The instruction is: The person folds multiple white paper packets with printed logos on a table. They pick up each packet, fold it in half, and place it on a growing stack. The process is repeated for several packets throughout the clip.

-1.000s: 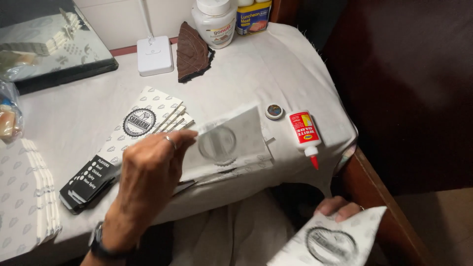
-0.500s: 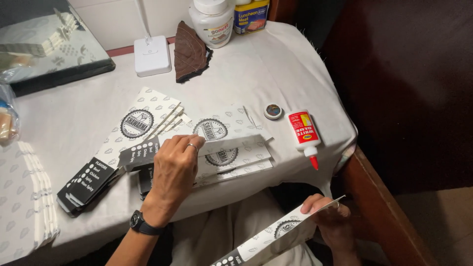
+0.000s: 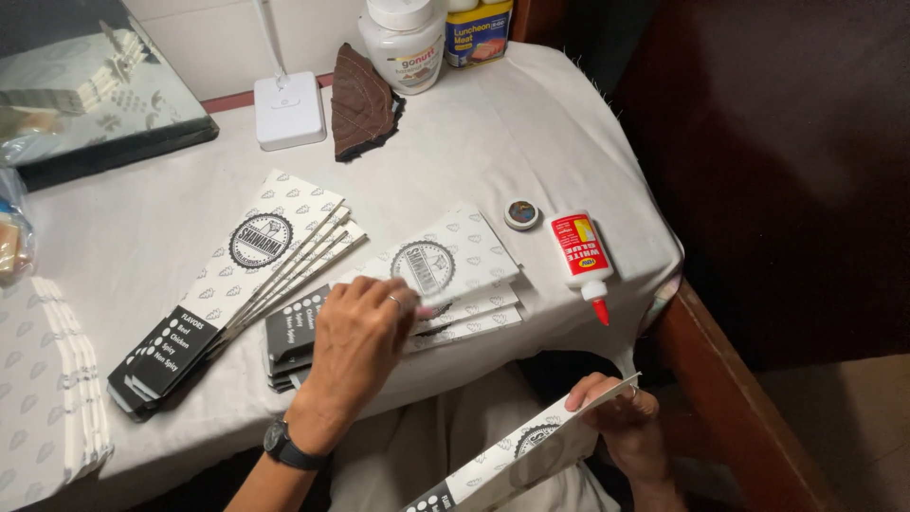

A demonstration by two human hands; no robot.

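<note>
The left hand (image 3: 358, 334) lay flat and open, palm down, on a small stack of printed paper sleeves (image 3: 445, 275) near the front edge of the table (image 3: 493, 142). Its fingers pressed on the top sleeve, which was white with a round dark stamp in the middle. A ring sat on one finger, and a dark watch (image 3: 284, 446) was on the wrist.

The right hand (image 3: 621, 422) was lower down, off the table edge, over the lap. It was closed on one more paper sleeve (image 3: 531, 446), pinching its top end, and the sleeve hung tilted.

Just left of the pressed stack lay a second stack of sleeves (image 3: 242, 284), spread out like a fan. To the right lay a little round lid (image 3: 522, 214) and a white glue bottle (image 3: 579, 252) with a red tip, on its side. Farther back sat a brown cloth (image 3: 362, 102), a white box (image 3: 288, 109) and a big white jar (image 3: 406, 43).
</note>
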